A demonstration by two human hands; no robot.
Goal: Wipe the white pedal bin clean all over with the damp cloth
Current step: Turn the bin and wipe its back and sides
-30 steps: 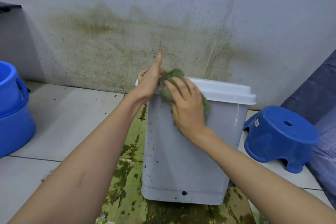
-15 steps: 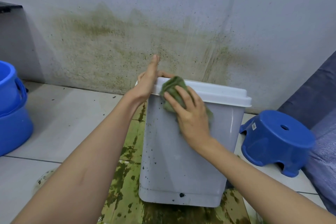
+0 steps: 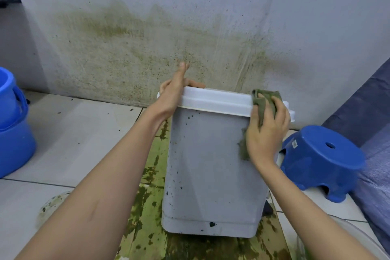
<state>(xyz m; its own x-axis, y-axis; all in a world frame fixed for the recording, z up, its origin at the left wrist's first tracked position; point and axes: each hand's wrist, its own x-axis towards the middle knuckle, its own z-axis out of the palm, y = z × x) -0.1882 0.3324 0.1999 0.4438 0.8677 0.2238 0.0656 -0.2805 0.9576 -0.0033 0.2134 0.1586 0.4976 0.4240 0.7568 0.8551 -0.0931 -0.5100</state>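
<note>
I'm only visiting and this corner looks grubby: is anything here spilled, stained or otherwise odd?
Yes. Dark specks dot the near face of the white pedal bin, worst down its left side. Green-black patches stain the floor around its base, and a greenish-brown smear spreads across the wall behind.

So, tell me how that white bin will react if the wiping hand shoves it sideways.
The tall, narrow pedal bin probably tips or slides easily; the left hand grips its lid, seemingly steadying it. It looks like thin plastic, so likely light.

Tiled floor [image 3: 73,143] — bin [image 3: 211,164], stool [image 3: 320,160], buckets [image 3: 12,133]
</note>
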